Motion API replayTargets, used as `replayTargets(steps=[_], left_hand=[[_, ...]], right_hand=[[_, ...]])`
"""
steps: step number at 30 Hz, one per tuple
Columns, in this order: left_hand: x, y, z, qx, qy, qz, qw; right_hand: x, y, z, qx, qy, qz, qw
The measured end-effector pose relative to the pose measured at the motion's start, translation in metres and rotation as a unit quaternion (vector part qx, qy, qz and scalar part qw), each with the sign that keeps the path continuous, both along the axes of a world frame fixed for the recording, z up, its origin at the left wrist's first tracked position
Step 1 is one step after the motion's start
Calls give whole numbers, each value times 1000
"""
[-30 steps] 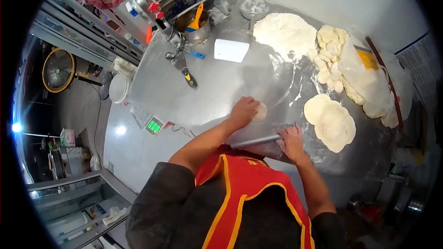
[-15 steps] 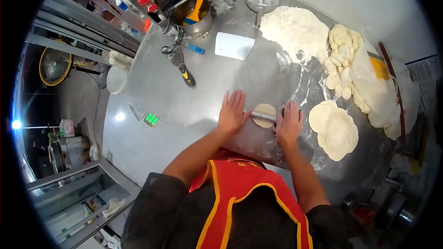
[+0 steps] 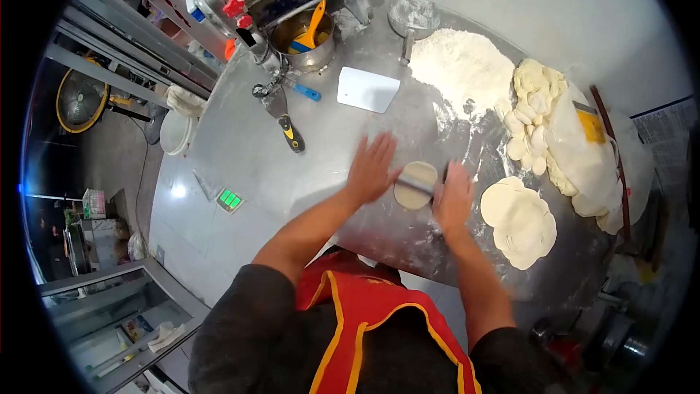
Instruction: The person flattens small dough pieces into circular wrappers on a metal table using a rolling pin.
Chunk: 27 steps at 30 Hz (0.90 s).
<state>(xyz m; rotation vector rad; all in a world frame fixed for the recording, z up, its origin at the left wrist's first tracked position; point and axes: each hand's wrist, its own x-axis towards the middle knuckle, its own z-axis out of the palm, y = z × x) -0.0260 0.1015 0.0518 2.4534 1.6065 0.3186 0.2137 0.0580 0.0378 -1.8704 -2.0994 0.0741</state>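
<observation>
A metal rolling pin (image 3: 415, 185) lies across a small round of dough (image 3: 415, 201) on the steel table. My left hand (image 3: 370, 169) is flat on the pin's left end, its fingers stretched out and apart. Over the right end lies my right hand (image 3: 454, 197), slightly blurred, fingers extended. Neither hand is wrapped round the pin. To the right of my right hand rest overlapping flat dough rounds (image 3: 519, 222). Small dough pieces (image 3: 526, 131) sit in a group behind them.
A flour heap (image 3: 463, 66) spreads at the back, beside a floury bowl (image 3: 413, 16). A white scraper (image 3: 368, 90), a black-and-yellow handled tool (image 3: 291, 134) and a pot (image 3: 305, 40) with an orange brush stand further left. Plastic-covered dough (image 3: 583, 142) is at the right.
My left hand has gone from the dough round to the rolling pin. The pin has moved from the table's near edge onto the dough, which now looks larger. Both hands are now flat.
</observation>
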Motion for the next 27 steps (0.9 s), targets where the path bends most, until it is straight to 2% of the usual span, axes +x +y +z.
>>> replayTargets(steps=[2,5,8,10,12,15,17,19,20,22,25,27], left_hand=[[-15,-60,-5,-24,-39,0,999],[-32,-115,-8,43,-123,-27,991],[5,-58,-5,-75,-143,30,986],[37,-22,-10,-12,-195,2,981],[66,-3,-2,-89,-167,4,982],[73,8,-22,-178,-113,-12,977],[58,9,-30,-156,-180,52,970],[34,8,-16,-174,-231,120,950],[22,6,-20,-222,-275,96,931],[3,-2,-27,-315,-358,50,878],[7,-25,-26,-375,-301,-64,874],[22,-27,-8,-358,-203,-69,909]], right_hand=[[-11,-56,8,-11,40,19,999],[-25,-106,16,21,56,26,998],[-11,-81,9,-55,116,40,991],[-9,-76,13,-34,115,49,992],[-3,-82,18,-32,121,63,990],[20,-112,27,-64,118,82,988],[32,-132,25,-92,90,76,989],[27,-147,21,-23,79,82,993],[22,-152,20,11,74,86,993],[-2,-155,20,-5,63,38,997],[-25,-128,-1,18,54,-46,997],[-29,-86,0,-7,-5,-60,998]])
